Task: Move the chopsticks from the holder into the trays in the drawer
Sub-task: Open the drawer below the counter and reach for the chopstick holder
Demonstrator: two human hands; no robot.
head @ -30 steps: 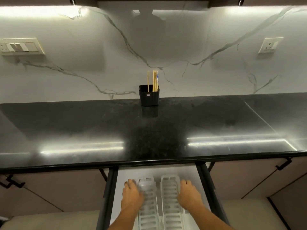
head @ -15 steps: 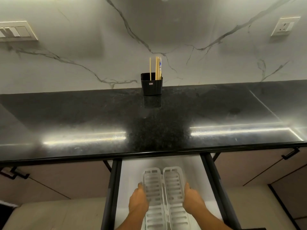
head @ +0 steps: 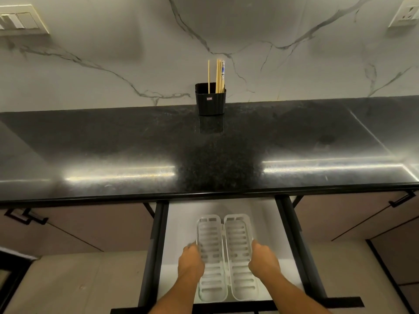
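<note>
A black holder (head: 210,102) stands at the back of the dark counter against the marble wall, with several wooden chopsticks (head: 219,75) upright in it. Below the counter a white drawer (head: 181,227) is pulled out. Two clear slotted trays lie side by side in it, the left tray (head: 209,236) and the right tray (head: 238,234). My left hand (head: 190,261) grips the outer edge of the left tray. My right hand (head: 264,260) grips the outer edge of the right tray. No chopsticks show in the trays.
The black granite counter (head: 204,155) spans the view, its front edge overhanging the drawer. Black drawer rails (head: 292,234) run along both sides. Closed cabinet fronts with black handles (head: 401,199) flank the drawer. Wall sockets (head: 405,12) sit at the upper corners.
Both hands have slid back toward me along the trays' outer edges, and more of the trays shows in the drawer. The view has tilted down a little.
</note>
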